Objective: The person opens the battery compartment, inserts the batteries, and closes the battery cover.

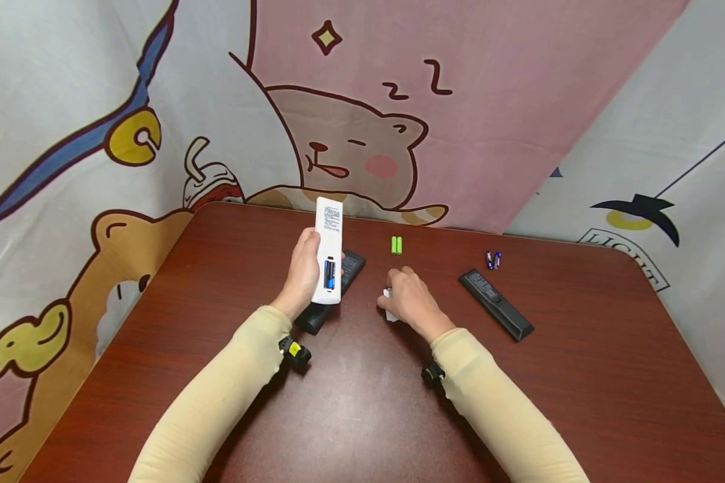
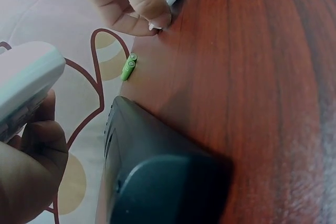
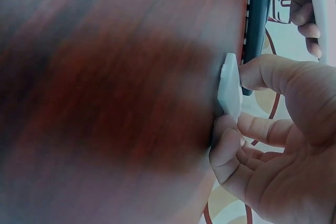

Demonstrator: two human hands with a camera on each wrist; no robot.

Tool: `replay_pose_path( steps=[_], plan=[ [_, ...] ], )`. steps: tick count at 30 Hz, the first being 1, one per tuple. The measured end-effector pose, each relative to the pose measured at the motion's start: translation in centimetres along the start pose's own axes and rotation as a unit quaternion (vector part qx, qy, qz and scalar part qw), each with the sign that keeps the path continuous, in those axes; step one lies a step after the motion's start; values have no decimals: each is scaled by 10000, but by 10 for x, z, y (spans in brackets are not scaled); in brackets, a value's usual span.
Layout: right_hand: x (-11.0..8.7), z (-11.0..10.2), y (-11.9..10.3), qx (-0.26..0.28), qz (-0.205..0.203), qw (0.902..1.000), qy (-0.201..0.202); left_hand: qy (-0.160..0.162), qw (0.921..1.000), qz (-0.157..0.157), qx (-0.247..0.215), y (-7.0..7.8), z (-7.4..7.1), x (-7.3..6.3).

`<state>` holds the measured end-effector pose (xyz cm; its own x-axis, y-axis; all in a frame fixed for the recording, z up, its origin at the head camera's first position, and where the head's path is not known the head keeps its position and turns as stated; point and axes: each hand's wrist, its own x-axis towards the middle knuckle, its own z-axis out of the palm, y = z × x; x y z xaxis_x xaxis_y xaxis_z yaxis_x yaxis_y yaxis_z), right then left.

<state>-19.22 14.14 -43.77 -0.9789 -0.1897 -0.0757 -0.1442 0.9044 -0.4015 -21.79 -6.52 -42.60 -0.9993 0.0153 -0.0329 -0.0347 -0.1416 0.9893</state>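
My left hand (image 1: pixel 304 270) grips a white remote control (image 1: pixel 329 231) and holds it up off the table, its back toward the head camera. The battery compartment is uncovered, with blue-and-black batteries (image 1: pixel 329 274) inside. My right hand (image 1: pixel 415 302) pinches a small white battery cover (image 3: pixel 229 87) at the tabletop, thumb at one end and fingertips at the other. From the head view most of that cover is hidden under the hand. Below the white remote lies a black remote control (image 1: pixel 353 268), partly covered by it and the left hand.
Two green batteries (image 1: pixel 396 245) lie side by side toward the table's back edge. To the right, a second black remote (image 1: pixel 497 304) rests face down, with two blue-and-white batteries (image 1: pixel 493 260) just behind it. A printed cloth (image 1: pixel 489 134) hangs behind the brown table (image 1: pixel 362 416).
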Motion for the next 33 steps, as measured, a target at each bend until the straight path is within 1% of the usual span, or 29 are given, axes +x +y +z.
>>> replay_pose_path(
  steps=[5,10,14,19,24,31,33],
  plan=[
    [0,-2,0,-30,-51,10000,21,-5,10000,-25,19,-1,-1,0],
    [0,-3,1,63,-14,10000,23,-50,10000,-48,8,-1,-1,0],
    [0,-4,2,154,-15,9998,82,-93,9999,-39,125,-1,-1,-1],
    [1,-5,3,303,-51,9994,148,-60,9998,-34,209,-2,-1,-1],
    [1,-4,5,426,-87,9988,204,-34,9999,-45,124,-2,0,0],
    [2,-5,5,618,-172,9976,278,-36,9998,-64,-163,-2,3,-1],
    [1,-5,4,680,-184,9970,312,-29,9998,-69,-178,-3,3,0]
  ],
)
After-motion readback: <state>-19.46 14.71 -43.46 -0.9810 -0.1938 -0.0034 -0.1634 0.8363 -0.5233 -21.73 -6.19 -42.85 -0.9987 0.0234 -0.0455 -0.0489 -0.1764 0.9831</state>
